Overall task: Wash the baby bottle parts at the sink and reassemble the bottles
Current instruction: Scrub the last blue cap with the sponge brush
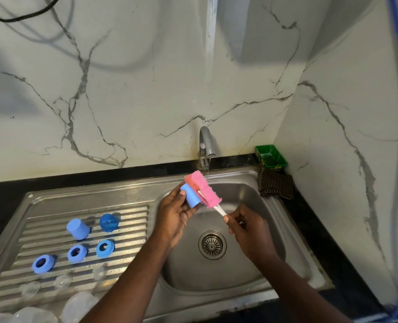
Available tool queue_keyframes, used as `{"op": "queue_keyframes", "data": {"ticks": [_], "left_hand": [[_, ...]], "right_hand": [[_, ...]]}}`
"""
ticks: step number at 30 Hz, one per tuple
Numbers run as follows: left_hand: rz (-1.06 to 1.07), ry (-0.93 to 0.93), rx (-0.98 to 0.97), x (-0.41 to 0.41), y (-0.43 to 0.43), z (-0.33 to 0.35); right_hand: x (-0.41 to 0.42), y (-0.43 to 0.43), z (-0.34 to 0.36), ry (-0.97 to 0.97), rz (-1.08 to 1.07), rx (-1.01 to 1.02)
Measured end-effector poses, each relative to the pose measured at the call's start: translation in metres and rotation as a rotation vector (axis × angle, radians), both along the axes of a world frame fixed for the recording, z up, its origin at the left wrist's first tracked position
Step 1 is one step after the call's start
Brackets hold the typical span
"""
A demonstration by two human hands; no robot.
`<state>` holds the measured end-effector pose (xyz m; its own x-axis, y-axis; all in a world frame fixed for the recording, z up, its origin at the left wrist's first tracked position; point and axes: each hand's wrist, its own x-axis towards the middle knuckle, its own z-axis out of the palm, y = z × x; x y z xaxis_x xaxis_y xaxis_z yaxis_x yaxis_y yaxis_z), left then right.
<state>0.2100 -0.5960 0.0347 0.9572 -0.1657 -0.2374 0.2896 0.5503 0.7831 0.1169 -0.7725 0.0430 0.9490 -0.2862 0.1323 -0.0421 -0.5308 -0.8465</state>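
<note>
My left hand grips a blue bottle cap over the sink basin. My right hand pinches the white handle of a pink sponge brush, whose head lies against the cap. A thin stream of water runs from the tap just behind the sponge. On the ribbed drainboard lie another blue cap, a darker blue cap, three blue collar rings and clear teats. Clear bottles lie at the bottom left.
A green tray sits on the black counter at the back right corner, with a brown checked cloth in front of it. The drain strainer is in the basin's middle. Marble walls close in behind and on the right.
</note>
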Motion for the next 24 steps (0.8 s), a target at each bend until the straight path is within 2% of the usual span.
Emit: {"op": "queue_keyframes", "data": {"ticks": [4,6,24], "left_hand": [[-0.093,-0.098,0.099,0.003,-0.004,0.004],[-0.096,-0.089,0.108,0.004,-0.003,0.003],[-0.040,-0.077,-0.037,0.011,0.011,0.000]], "right_hand": [[0.003,0.001,-0.001,-0.022,-0.026,-0.037],[0.006,0.000,0.000,-0.011,-0.053,-0.020],[0.014,0.006,-0.001,-0.005,-0.048,0.002]]}}
